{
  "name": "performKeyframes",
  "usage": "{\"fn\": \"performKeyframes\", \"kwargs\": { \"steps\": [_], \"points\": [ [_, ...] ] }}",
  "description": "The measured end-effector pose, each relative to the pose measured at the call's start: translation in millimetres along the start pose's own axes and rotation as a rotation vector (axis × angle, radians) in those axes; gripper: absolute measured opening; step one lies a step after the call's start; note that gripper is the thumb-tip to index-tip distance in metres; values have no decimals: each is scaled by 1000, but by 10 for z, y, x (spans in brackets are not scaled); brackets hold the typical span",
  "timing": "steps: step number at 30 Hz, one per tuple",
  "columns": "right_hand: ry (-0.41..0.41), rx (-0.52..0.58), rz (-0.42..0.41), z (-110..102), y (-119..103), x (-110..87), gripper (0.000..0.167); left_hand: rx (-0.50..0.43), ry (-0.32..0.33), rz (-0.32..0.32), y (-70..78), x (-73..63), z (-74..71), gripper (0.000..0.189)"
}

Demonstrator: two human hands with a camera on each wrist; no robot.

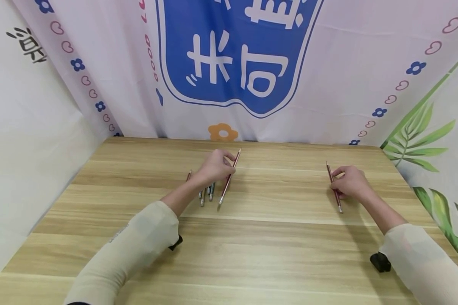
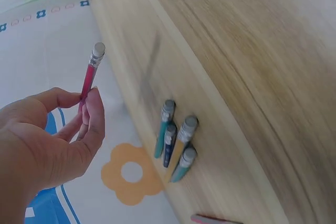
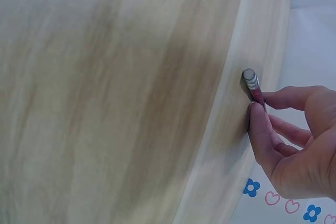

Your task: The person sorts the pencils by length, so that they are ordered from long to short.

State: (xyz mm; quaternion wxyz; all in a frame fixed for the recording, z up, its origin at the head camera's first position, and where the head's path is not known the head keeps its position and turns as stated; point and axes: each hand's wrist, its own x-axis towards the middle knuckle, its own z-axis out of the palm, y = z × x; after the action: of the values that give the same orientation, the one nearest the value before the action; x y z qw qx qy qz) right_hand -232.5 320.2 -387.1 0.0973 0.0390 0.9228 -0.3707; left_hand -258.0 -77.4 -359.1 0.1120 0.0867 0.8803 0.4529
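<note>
Between thumb and fingers my left hand (image 1: 218,165) pinches a red pencil (image 1: 226,188), its eraser end towards me and its tip pointing away. In the left wrist view this pencil (image 2: 89,77) is raised off the table, its shadow falling apart from it. Several more pencils (image 2: 181,145), teal, dark blue and yellow, lie bunched beneath that hand, partly hidden by it in the head view. Another reddish pencil (image 1: 188,175) lies left of the bunch. At the right, my right hand (image 1: 349,182) pinches a second red pencil (image 1: 334,188) close over the tabletop, eraser end towards me.
The wooden table (image 1: 252,262) reaches back to a printed cloth (image 1: 328,84) hanging behind it. A black wrist device (image 1: 381,262) shows under the right sleeve, and another (image 1: 175,242) under the left.
</note>
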Motion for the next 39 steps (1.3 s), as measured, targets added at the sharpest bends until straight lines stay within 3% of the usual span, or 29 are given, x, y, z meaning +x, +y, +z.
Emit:
{"fn": "performKeyframes", "kwargs": {
  "steps": [9,14,26,39],
  "points": [
    [3,-40,-51,-28,22,46,46,-9,-5,18,90,36,121,37],
    [-7,-32,-74,-50,55,61,49,-64,-37,33,142,64,196,38],
    [-49,1,-87,-80,92,86,57,-239,-108,-11,243,148,475,35],
    [-77,-30,-85,-94,76,80,56,-340,-127,-56,338,234,705,34]
  ]
}}
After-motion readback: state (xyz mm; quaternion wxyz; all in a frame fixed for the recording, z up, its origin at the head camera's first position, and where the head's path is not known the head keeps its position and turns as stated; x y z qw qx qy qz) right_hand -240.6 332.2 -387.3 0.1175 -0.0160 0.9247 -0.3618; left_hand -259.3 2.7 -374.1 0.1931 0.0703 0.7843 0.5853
